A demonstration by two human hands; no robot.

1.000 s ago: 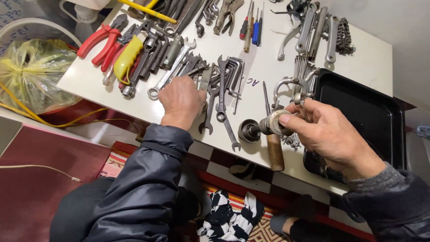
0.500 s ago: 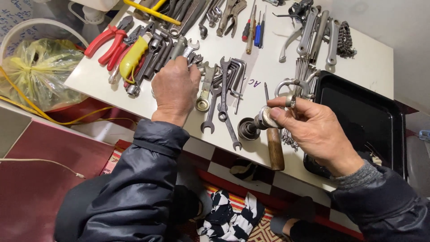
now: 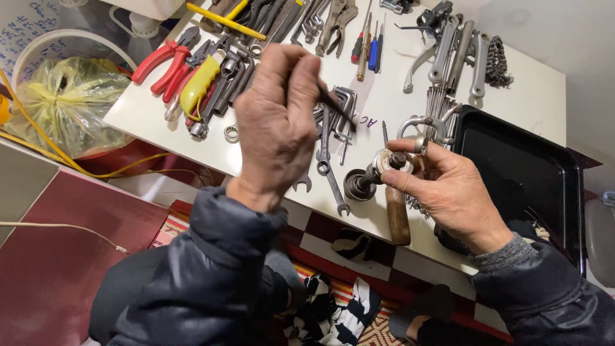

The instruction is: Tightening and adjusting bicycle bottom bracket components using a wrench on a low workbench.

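Dark sleeves sit closest, one on each arm. Past them, the right hand [image 3: 448, 192] pinches a small round metal part [image 3: 391, 160] in its fingertips, just over the table edge, above a wooden handle [image 3: 398, 214]. The part looks shiny, with a dark middle. The left hand [image 3: 275, 122] was flat on the wrenches [image 3: 327, 150] a moment ago; now it has lifted up, fingers closed on a thin dark tool [image 3: 336, 106], so it picked one. Beyond its fingers lie red pliers [image 3: 160, 61] and a black tray [image 3: 519, 173].

Dull steel spanners [image 3: 327, 150] lie on a matt white tabletop [image 3: 532, 96] beside a glossy black tray [image 3: 512, 173] and a worn wooden handle [image 3: 398, 214].
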